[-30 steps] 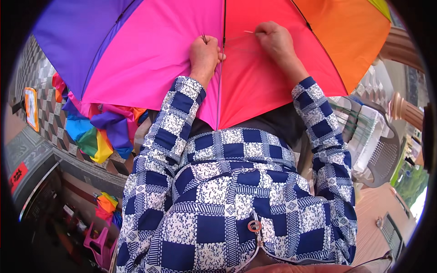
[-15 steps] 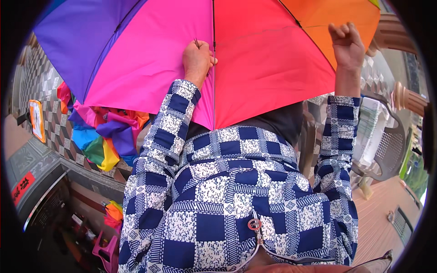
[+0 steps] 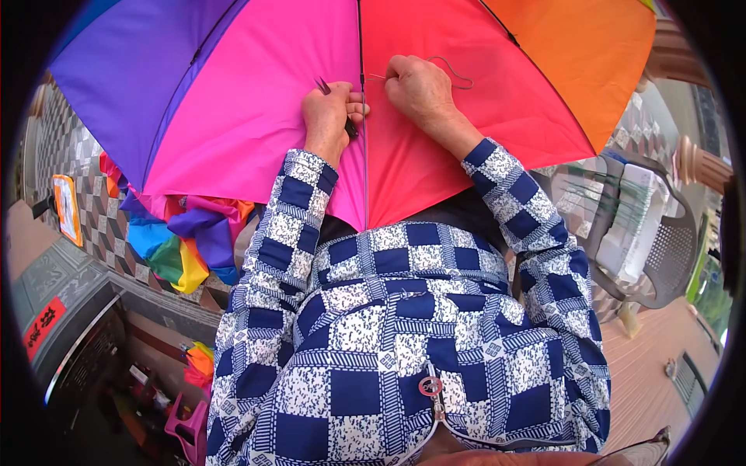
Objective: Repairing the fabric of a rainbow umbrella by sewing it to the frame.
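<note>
A rainbow umbrella canopy [image 3: 287,46] lies spread in front of me, its dark ribs facing up. My left hand [image 3: 326,116] rests on the pink panel beside the middle rib [image 3: 361,46]. Its fingers are curled around small dark thread snips [image 3: 322,85], whose twin points stick out above the hand. Over the red panel, my right hand [image 3: 423,89] pinches a thin needle [image 3: 378,76] that points left at the rib. A loop of thread [image 3: 465,81] trails from behind that hand. The fingertips of both hands are a short way apart, on either side of the rib.
To the left, a heap of multicoloured fabric [image 3: 194,233] lies by the patterned tile floor [image 3: 93,171]. At the right stands a grey plastic chair [image 3: 676,241] with a white bundle [image 3: 633,221] on it. A pink stool [image 3: 186,423] shows at lower left.
My right hand has come down and left from the orange panel to the middle rib, the needle now visible in it. My left hand has shifted slightly down and left, showing more of the snips.
</note>
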Tool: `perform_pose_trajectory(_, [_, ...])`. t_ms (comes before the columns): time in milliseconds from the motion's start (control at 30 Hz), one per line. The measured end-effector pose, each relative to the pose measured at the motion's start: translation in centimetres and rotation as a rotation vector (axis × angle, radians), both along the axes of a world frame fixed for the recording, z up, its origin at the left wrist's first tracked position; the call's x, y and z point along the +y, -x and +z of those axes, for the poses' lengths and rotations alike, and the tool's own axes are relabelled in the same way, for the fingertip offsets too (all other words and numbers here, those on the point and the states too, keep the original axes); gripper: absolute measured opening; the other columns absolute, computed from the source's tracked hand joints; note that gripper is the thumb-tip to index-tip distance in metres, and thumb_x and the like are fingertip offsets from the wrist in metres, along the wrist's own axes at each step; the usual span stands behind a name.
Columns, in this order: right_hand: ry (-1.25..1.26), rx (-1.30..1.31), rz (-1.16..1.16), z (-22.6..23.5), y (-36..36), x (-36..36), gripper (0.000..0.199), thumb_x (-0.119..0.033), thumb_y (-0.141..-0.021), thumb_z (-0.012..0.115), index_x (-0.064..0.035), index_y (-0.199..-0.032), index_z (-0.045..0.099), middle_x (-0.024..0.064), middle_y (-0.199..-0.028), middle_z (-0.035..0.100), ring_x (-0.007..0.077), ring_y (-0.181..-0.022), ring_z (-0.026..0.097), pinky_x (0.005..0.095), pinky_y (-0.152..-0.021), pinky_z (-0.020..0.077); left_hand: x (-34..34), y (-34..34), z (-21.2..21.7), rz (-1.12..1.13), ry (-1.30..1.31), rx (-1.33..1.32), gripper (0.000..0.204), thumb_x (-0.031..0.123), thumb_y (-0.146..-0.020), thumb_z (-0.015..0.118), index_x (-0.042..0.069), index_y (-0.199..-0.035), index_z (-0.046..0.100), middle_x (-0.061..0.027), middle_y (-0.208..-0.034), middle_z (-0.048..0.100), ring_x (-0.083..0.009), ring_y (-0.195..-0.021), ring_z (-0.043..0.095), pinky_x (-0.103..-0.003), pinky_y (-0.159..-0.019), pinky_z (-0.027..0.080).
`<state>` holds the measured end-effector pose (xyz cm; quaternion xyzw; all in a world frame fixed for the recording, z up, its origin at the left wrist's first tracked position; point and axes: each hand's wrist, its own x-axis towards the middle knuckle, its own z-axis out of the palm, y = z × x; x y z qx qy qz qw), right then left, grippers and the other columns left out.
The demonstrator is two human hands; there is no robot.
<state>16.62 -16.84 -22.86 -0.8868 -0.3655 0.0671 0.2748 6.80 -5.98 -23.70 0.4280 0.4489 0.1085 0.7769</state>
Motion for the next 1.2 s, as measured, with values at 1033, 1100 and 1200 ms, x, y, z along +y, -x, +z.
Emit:
perform_pose_trajectory(1033, [-0.055, 0.252, -0.104, -1.9, 1.4, 1.6, 0.016, -0.014, -0.07, 0.056, -0.0106, -0.081, 0.067, 0.0128, -0.077, 0.064, 0.0313, -0.076, 0.062, 0.0415, -0.068, 0.0487, -0.5, -0.1, -1.5, 0.034, 0.028, -0.05, 0.011, 0.007, -0.087, 0.05, -0.004, -0.09, 0.051, -0.0109, -0.066, 0.056, -0.0159, -0.045, 0.055, -0.023, -0.037, 0.04])
perform_pose_trajectory(1100, [-0.085, 0.261, -0.1, -2.1, 1.3, 1.6, 0.016, -0.014, -0.07, 0.056, -0.0108, -0.082, 0.067, 0.0127, -0.077, 0.064, 0.0315, -0.077, 0.062, 0.0409, -0.068, 0.0488, -0.5, -0.1, -1.4, 0.037, 0.025, -0.054, 0.011, 0.007, -0.087, 0.05, -0.003, -0.09, 0.051, -0.0106, -0.065, 0.057, -0.0157, -0.045, 0.055, -0.022, -0.037, 0.04])
perform_pose_trajectory(1200, [-0.108, 0.251, -0.092, -2.3, 1.2, 1.5, 0.016, -0.015, -0.071, 0.056, -0.011, -0.082, 0.067, 0.0124, -0.077, 0.064, 0.0315, -0.077, 0.062, 0.0405, -0.068, 0.0489, -0.3, -0.3, -1.4, -0.004, 0.021, -0.057, 0.009, 0.008, -0.086, 0.052, -0.001, -0.089, 0.052, -0.0087, -0.065, 0.057, -0.0148, -0.044, 0.054, -0.022, -0.036, 0.039])
